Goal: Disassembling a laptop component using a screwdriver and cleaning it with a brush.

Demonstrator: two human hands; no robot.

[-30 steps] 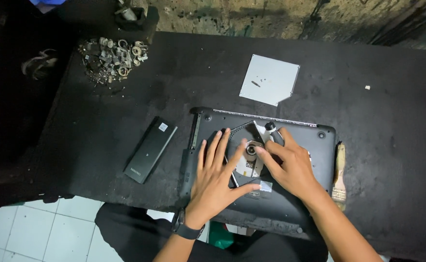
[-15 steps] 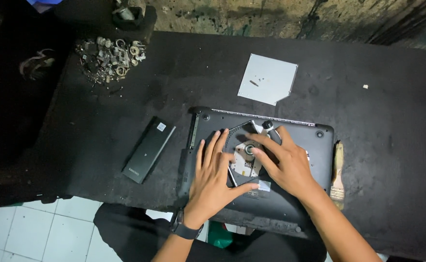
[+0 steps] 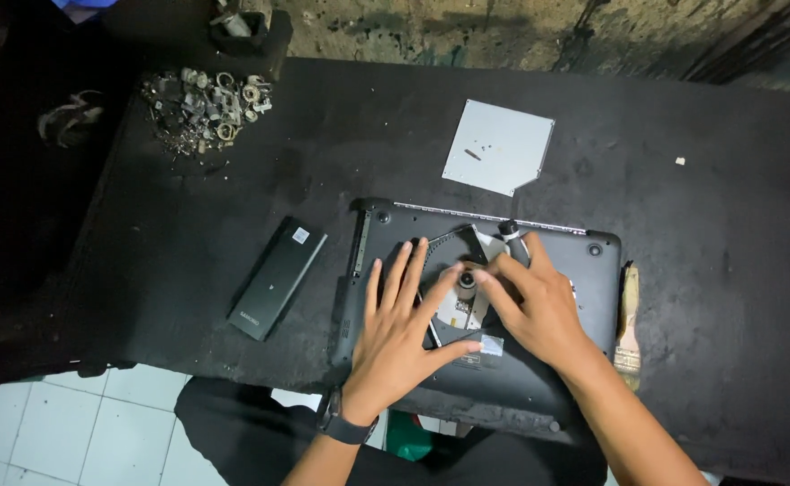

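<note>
Both hands, left hand [image 3: 401, 328] and right hand [image 3: 539, 310], fingers spread flat on optical drive [image 3: 456, 301] atop laptop [image 3: 584, 270], near table edge

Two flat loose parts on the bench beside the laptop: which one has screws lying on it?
The pale grey square plate behind the laptop; small screws sit on top. The black slim battery pack to its left carries only a small label.
</note>
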